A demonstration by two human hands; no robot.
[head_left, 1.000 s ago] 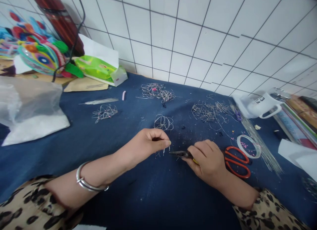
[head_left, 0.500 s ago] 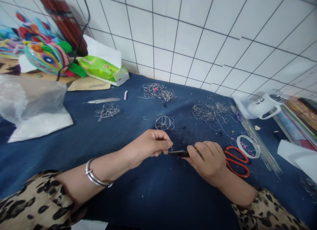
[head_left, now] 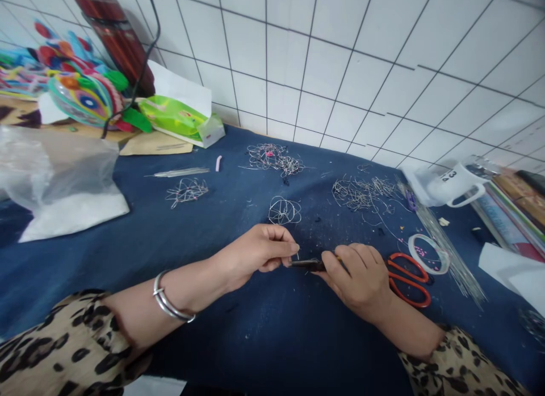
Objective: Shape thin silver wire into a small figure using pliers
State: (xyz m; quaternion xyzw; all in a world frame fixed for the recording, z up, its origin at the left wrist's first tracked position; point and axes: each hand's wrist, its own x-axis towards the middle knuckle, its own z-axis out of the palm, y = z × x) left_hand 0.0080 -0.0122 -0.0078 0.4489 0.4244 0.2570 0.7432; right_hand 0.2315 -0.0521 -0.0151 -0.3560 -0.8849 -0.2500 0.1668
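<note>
My left hand (head_left: 268, 249) is closed in a pinch on a thin wire (head_left: 298, 255), only a short end of which shows past the fingertips. My right hand (head_left: 360, 276) wraps round a pair of pliers (head_left: 310, 265) whose dark jaws point left. The tips of the jaws meet the wire right beside my left fingertips; whether they grip it is too small to tell. Just beyond my left hand, a loose coil of silvery wire (head_left: 284, 210) lies on the dark blue cloth (head_left: 238, 339).
Orange-handled scissors (head_left: 409, 279) lie right of my right hand, near a round dish (head_left: 428, 254) with pink beads and a bundle of straight wires (head_left: 451, 254). Tangled wire (head_left: 361, 191) lies farther back. A white mug (head_left: 455, 184) stands right, a plastic bag (head_left: 72, 183) left.
The whole view has shifted slightly. Both hands keep nearly the same pose, and the pliers stay at the left fingertips, with slightly more of the wire end showing.
</note>
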